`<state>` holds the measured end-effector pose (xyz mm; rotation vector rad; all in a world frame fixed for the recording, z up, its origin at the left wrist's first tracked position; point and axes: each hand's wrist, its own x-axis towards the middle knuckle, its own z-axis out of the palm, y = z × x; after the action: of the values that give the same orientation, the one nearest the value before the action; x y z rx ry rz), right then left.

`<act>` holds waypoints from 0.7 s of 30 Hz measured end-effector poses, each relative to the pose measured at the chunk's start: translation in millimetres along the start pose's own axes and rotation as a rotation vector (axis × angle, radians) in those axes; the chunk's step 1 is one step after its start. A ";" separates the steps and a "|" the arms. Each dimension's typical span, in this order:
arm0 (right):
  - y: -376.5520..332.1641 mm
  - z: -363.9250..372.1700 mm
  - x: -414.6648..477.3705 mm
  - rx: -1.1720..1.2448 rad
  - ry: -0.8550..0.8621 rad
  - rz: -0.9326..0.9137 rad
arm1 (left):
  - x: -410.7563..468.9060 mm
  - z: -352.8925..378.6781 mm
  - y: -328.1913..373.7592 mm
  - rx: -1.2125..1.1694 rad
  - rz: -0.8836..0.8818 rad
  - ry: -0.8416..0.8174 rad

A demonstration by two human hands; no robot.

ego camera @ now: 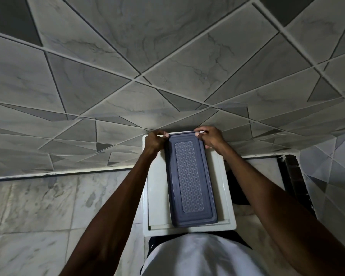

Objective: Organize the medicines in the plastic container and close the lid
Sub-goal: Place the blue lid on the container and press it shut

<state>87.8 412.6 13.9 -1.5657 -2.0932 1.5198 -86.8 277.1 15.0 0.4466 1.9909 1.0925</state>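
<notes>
While stretched straight forward from the body, both bare arms reaching over a white stool on a pale tiled floor. Behind, close to the far edge, a grey tiled wall; open floor to the left. Lying lengthwise on the stool, a long blue-grey lid with a raised wavy centre panel, covering the container. Left hand pinching the far left corner, right hand pinching the far right corner.

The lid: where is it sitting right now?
In the head view the dark blue lid lies lengthwise at centre on the white stool, its far corners held by the left hand and right hand.
</notes>
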 end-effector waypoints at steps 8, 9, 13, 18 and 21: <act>7.0 9.0 11.4 -0.091 0.100 -0.011 | 7.4 7.9 0.9 0.260 0.090 0.142; 7.2 10.0 11.8 -0.084 0.109 0.001 | 10.2 8.5 0.5 0.248 0.075 0.132; 4.4 13.8 13.2 -0.049 0.141 0.042 | 15.2 5.5 2.4 0.229 0.020 0.026; -1.3 14.1 15.0 -0.040 0.132 0.082 | 14.9 0.2 4.7 0.083 -0.045 -0.098; -5.9 13.0 15.7 -0.065 0.120 0.121 | 15.3 1.9 3.7 0.018 -0.069 -0.079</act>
<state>68.9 416.8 5.1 -1.7889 -2.0358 1.3670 -95.0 289.8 10.1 0.4204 1.9339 1.0001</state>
